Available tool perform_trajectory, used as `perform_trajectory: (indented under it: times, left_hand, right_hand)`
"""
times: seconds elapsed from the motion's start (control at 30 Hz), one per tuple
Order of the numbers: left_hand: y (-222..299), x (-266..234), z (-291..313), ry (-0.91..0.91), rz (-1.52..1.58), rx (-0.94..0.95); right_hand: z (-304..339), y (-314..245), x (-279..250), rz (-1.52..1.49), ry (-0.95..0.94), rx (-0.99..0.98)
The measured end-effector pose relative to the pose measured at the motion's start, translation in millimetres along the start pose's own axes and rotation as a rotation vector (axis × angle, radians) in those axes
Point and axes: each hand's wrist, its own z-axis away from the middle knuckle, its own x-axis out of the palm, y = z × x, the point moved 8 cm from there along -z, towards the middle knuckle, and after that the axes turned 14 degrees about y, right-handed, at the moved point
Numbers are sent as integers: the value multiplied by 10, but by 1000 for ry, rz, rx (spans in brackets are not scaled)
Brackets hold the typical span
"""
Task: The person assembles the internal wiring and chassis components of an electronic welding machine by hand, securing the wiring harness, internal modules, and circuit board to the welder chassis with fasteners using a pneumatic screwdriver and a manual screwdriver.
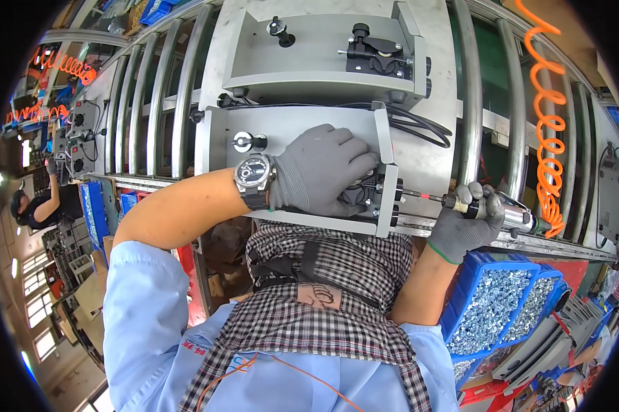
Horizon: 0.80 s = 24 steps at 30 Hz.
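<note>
My gloved left hand [326,168] reaches into a grey sheet-metal housing [289,117]. Its fingers close over a black feed mechanism [370,199] by the right end wall and partly hide it. In my gloved right hand [469,223] is a power screwdriver [517,214], held level outside that wall. Its long thin bit [423,196] points left and reaches the wall beside the mechanism; the contact at its tip is too small to make out. A black and silver spindle [248,142] stands inside the housing, left of my left hand.
Behind lies a second grey housing [316,65] with a similar mechanism. A black cable [423,127] loops between them. Metal rollers [469,89] flank the work plate. An orange coiled hose [548,130] hangs right. Blue bins [491,295] of small metal parts stand near right. Another person [42,206] is far left.
</note>
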Motion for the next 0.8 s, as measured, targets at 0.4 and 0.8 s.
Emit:
perform_trajectory:
  times: [0.4,0.8]
  left_hand:
    - [-3,-420,42,106,239,-28]
    - [-378,46,255,-222,339,-526]
  right_hand:
    - [74,-858,-91,81,-73,-211]
    - [1316,-349,957,582,-567,-688]
